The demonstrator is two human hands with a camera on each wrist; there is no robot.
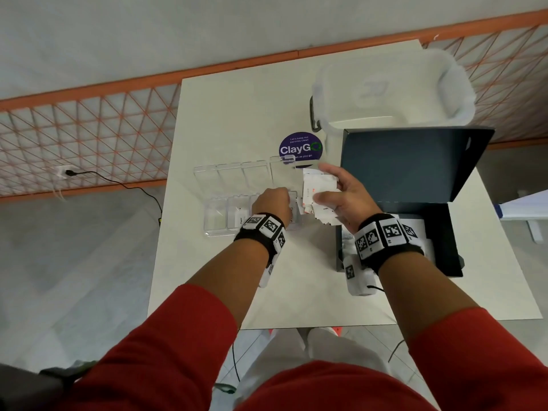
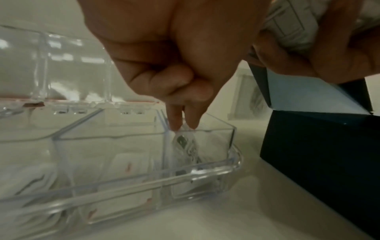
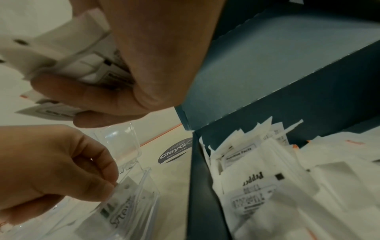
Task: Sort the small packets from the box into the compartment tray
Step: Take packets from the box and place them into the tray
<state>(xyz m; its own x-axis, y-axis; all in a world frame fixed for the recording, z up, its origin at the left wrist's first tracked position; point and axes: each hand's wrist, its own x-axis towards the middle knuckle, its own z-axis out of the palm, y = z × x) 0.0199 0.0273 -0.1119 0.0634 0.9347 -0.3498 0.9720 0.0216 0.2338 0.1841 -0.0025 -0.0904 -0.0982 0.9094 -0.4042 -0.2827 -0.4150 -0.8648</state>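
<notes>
A clear compartment tray (image 1: 218, 216) with its lid open lies on the table, left of a dark box (image 1: 441, 232) full of white packets (image 3: 267, 178). My left hand (image 1: 274, 203) reaches into the tray's rightmost compartment (image 2: 216, 129) and pinches a small packet (image 2: 186, 144) between fingertips, its lower end inside the compartment. My right hand (image 1: 341, 191) hovers between tray and box, gripping a stack of white packets (image 1: 318, 185). Other compartments hold a few packets (image 2: 127, 165).
A large translucent lidded bin (image 1: 391, 90) stands behind the box. The box's raised flap (image 1: 412, 164) stands right of my right hand. A round purple sticker (image 1: 299, 146) lies behind the tray. The table's (image 1: 296, 277) near edge is by my body.
</notes>
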